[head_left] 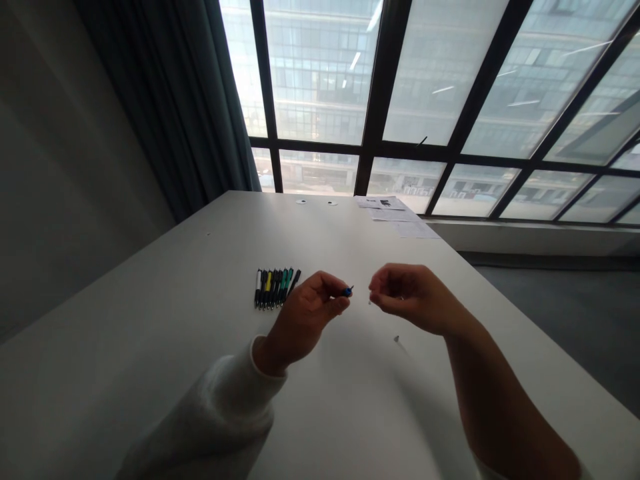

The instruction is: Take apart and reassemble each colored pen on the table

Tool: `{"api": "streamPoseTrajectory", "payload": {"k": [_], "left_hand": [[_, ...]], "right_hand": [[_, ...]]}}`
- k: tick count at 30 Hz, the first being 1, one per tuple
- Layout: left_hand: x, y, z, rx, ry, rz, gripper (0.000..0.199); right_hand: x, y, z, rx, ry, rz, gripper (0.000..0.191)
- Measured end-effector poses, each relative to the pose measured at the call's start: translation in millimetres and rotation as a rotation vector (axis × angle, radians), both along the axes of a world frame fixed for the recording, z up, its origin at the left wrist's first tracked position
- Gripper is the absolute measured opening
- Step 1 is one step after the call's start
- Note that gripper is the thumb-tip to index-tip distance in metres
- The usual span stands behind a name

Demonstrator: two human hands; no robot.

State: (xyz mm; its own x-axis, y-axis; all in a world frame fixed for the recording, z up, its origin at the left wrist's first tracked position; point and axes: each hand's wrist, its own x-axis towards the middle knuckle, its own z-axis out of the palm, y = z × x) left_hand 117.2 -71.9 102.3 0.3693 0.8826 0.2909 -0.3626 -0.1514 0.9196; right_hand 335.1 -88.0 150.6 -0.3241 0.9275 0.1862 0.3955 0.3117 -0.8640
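My left hand (pixel 307 317) is closed round a blue and black pen part (pixel 347 292), whose thin dark tip points toward my right hand. Across a small gap, my right hand (pixel 405 293) has its thumb and fingers pinched together. A tiny pale piece (pixel 370 303) shows at its fingertips, too small to name. Behind my left hand, a row of several pens (pixel 270 288) lies side by side, with white, yellow, black and green barrels. A small grey cone-shaped piece (pixel 397 339) rests on the white table below my right hand.
The white table (pixel 320 233) reaches back to the windows (pixel 320 73). Printed sheets (pixel 395 212) lie at its far right edge. Two small white discs sit near the far edge. A dark curtain (pixel 200 100) hangs at the left.
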Motion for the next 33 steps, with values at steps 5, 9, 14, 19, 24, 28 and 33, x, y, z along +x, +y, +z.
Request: {"api": "streamPoseTrajectory", "payload": {"k": [5, 9, 14, 19, 24, 28, 33], "left_hand": [[-0.6, -4.6, 4.3, 0.032, 0.017, -0.057, 0.017], [0.2, -4.6, 4.8, 0.074, 0.008, -0.075, 0.014], [0.3, -5.7, 5.7, 0.108, 0.017, -0.057, 0.011], [0.7, -7.7, 7.5, 0.133, 0.057, -0.053, 0.007], [1.2, -9.5, 11.4, 0.161, 0.081, -0.035, 0.004], [1.3, -9.5, 11.3, 0.174, 0.086, -0.025, 0.004], [1.2, -7.9, 8.9, 0.152, 0.090, -0.016, 0.008]], "right_hand": [[-16.4, -14.9, 8.1, 0.231, 0.370, -0.058, 0.013], [-18.8, -16.8, 6.8, 0.271, 0.400, -0.043, 0.014], [-20.6, -17.7, 6.9, 0.281, 0.365, -0.015, 0.012], [-20.0, -16.6, 5.3, 0.297, 0.296, 0.001, 0.011], [-20.2, -16.3, 3.5, 0.297, 0.179, 0.019, 0.009], [-21.1, -16.0, 6.8, 0.312, 0.115, 0.052, 0.007], [-19.7, -15.5, 10.4, 0.326, 0.082, 0.093, 0.010]]}}
